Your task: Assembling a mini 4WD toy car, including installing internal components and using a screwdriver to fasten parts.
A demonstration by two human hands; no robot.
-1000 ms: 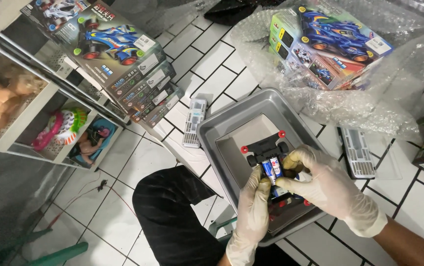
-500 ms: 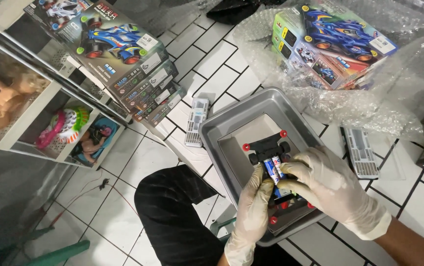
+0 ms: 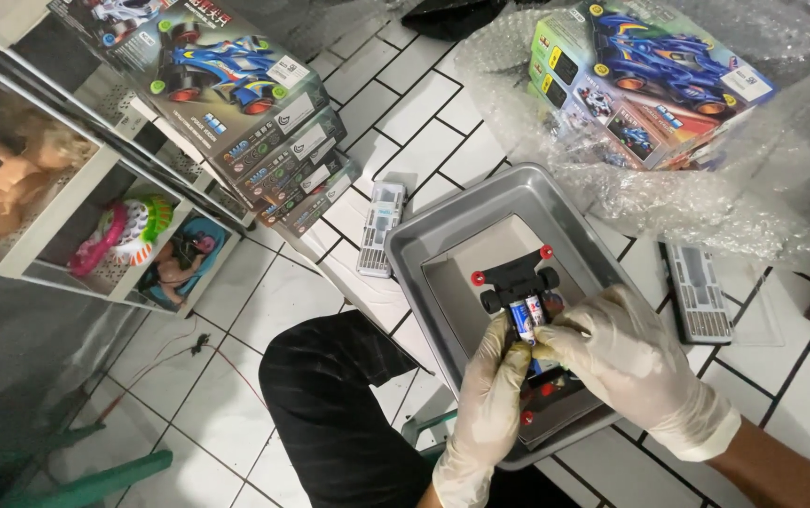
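Head view looks down on 2 gloved hands over a grey metal tray [image 3: 424,246] on a white tiled floor [image 3: 264,296]. Left hand [image 3: 491,406] is curled around the near end of a small black toy car chassis [image 3: 523,301], its fingers [image 3: 502,350] closed against the chassis's left side. Right hand [image 3: 630,362] grips from the other side, fingertips [image 3: 555,336] pinched at the 2 batteries [image 3: 527,317] sitting lengthwise in the chassis, just beyond the left fingers. The chassis lies inside the tray, with red rollers at its far end ahead of both hands. Beyond the right fingers, a boxed toy car [image 3: 644,80] rests on bubble wrap [image 3: 762,179]. Far past the left fingers stands a stack of toy car boxes [image 3: 254,113]. A grey clear-topped case [image 3: 379,229] lies just left of the tray, another [image 3: 696,292] right of the right hand.
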